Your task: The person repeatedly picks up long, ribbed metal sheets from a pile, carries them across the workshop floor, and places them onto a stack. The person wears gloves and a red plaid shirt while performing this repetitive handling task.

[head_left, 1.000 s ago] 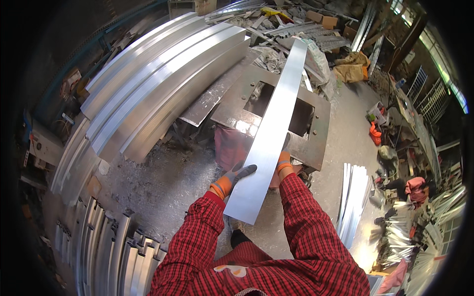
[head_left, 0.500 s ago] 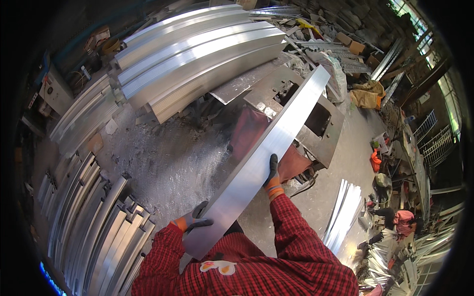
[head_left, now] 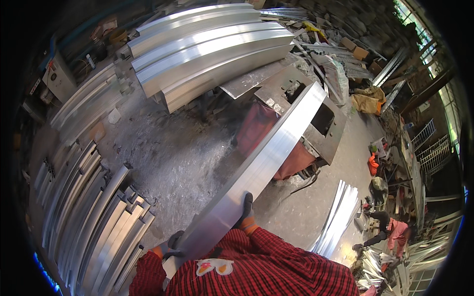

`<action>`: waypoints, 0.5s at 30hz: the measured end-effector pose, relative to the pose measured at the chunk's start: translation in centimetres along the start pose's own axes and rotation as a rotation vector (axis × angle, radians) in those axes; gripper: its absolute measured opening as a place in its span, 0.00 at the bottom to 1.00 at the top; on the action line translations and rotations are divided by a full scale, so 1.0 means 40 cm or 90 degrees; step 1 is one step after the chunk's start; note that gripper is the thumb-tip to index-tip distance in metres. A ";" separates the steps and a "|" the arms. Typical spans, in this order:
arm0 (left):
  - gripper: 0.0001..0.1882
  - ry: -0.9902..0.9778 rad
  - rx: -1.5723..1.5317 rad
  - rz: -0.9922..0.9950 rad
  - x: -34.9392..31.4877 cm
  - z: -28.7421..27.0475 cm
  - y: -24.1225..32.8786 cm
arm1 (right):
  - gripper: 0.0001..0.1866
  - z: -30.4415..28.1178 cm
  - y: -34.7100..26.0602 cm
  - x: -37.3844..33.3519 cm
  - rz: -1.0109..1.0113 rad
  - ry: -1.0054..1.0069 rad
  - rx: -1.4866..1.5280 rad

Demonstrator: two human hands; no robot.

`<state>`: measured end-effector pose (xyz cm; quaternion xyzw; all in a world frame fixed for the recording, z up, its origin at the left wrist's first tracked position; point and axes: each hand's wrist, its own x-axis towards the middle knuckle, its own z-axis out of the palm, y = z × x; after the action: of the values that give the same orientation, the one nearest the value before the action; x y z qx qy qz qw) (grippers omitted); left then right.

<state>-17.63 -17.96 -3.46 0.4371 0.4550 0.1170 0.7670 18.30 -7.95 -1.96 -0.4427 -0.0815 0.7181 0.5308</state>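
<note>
A long, wide silver metal profile (head_left: 266,160) slants from near my body up toward the far right, held in both gloved hands. My left hand (head_left: 172,243), in a dark grey glove with an orange cuff, is closed on its left edge near the close end. Farther along, my right hand (head_left: 245,214) grips the right edge, with the thumb up along the side. The undersides and some fingers are hidden by the profile. Its far end overlaps a metal work table (head_left: 332,140) with dark openings and a red cloth (head_left: 256,129) hanging from it.
Large stacks of silver profiles (head_left: 212,49) lie beyond, at upper left. More bundled profiles (head_left: 106,232) fill the left side. Thin bright strips (head_left: 335,217) lie on the floor at right. A person (head_left: 395,234) in pink bends at the lower right, beside piled scrap strips.
Both hands and the profile have come closer to my body and lower. My right arm is more bent, and the far end has drawn back over the table.
</note>
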 end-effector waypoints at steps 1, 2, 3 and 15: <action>0.62 0.005 0.001 0.001 0.038 0.006 0.038 | 0.45 -0.009 -0.039 0.027 -0.042 0.024 -0.045; 0.62 0.010 0.004 -0.002 0.086 0.018 0.099 | 0.44 -0.025 -0.087 0.068 -0.083 0.050 -0.086; 0.62 0.019 0.005 -0.005 0.130 0.033 0.157 | 0.43 -0.044 -0.137 0.114 -0.119 0.073 -0.127; 0.45 -0.035 -0.051 0.103 0.818 0.200 0.807 | 0.41 -0.179 -0.967 0.643 -0.183 -0.001 0.123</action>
<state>14.08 15.48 3.77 0.4448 0.3918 0.1847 0.7839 49.03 27.36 2.35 -0.3724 -0.0750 0.6396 0.6683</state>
